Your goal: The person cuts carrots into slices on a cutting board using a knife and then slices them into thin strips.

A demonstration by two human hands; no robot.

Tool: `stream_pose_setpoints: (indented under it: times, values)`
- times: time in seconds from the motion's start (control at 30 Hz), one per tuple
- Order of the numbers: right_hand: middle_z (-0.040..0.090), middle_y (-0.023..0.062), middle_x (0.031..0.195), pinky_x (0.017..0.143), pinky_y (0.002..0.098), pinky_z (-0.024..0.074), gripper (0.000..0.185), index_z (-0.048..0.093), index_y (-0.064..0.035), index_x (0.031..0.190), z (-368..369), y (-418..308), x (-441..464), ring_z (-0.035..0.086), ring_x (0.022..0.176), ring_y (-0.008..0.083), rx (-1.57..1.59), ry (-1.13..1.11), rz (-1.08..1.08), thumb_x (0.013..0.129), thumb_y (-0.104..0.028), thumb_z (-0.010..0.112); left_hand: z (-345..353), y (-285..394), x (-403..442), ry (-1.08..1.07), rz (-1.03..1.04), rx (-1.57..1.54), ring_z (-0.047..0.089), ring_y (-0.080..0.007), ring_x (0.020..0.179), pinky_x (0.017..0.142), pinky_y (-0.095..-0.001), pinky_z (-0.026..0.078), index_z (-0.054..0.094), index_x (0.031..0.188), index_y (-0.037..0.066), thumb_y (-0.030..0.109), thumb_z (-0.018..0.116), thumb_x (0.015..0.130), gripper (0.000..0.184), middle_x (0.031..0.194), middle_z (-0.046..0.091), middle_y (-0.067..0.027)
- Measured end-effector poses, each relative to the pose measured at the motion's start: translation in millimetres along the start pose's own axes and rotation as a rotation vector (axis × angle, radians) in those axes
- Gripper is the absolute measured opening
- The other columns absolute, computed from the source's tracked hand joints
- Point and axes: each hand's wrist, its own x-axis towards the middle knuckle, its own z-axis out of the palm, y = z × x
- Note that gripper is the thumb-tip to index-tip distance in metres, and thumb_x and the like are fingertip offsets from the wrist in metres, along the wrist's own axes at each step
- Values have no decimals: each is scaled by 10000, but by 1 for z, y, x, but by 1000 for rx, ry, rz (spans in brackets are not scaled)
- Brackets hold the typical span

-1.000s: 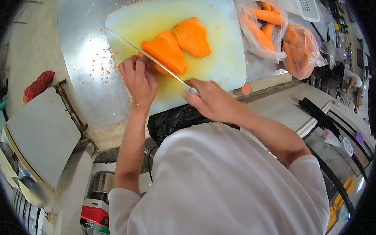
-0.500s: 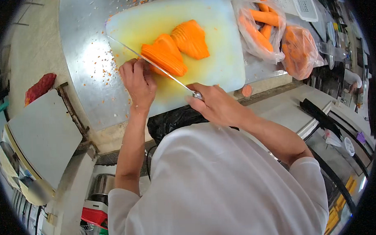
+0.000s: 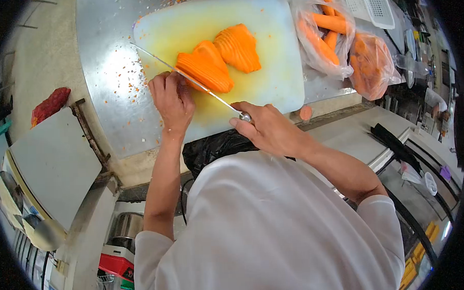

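My right hand (image 3: 269, 126) is closed around the handle of a long, thin knife (image 3: 202, 86). Its blade slants up to the left across the near side of sliced carrot (image 3: 205, 69). My left hand (image 3: 172, 102) is bent at the fingers, its tips pressed down against the carrot beside the blade; the fingertips themselves are partly hidden. A second fan of carrot slices (image 3: 238, 48) lies just to the right of the first. Both piles rest on a pale, yellow-stained cutting board (image 3: 276, 82).
Orange scraps dot the metal table (image 3: 112, 93) left of the board. To the right are a clear bag of whole carrots (image 3: 331, 24) and another orange-filled bag (image 3: 370, 63). A carrot end (image 3: 306, 112) sits near the table edge, and a white basket (image 3: 378, 7) stands behind.
The whole view has shifted slightly. Hands, knife and carrot slices keep nearly the same places relative to each other.
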Motion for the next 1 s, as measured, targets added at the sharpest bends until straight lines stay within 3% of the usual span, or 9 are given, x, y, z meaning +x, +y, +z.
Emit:
stream_pose_setpoints:
  times: [0.27,0.47,0.77,1.0]
  values:
    - [614,263,720,656,467,494,414,605,112,1135,26,20,53,617,662,415,-32,83,-110,1029,-287,588,-1,-3,-6,8,-5,-13,533,-399,951,870,-482,442,627,990,-11,-63,583,772,228,992,587,-187]
    - [630,257,723,655,475,495,457,601,115,1247,-6,-16,6,639,659,401,10,-85,108,1026,-285,586,0,-2,-1,6,-21,-14,531,-392,944,857,-482,439,624,967,-13,-70,589,774,205,980,591,-189]
    - [614,260,699,649,482,487,422,611,108,1177,36,23,63,633,658,420,-127,120,-198,1028,-286,581,-4,-4,1,8,-3,-45,524,-399,905,823,-478,438,599,969,-7,-62,589,783,194,936,581,-187]
    - [624,266,695,692,493,502,445,612,111,1184,1,-11,16,657,707,438,-18,-45,13,1037,-307,574,-4,-2,-2,-12,-27,-40,533,-400,905,822,-479,439,599,964,-8,-61,593,791,182,934,590,-184]
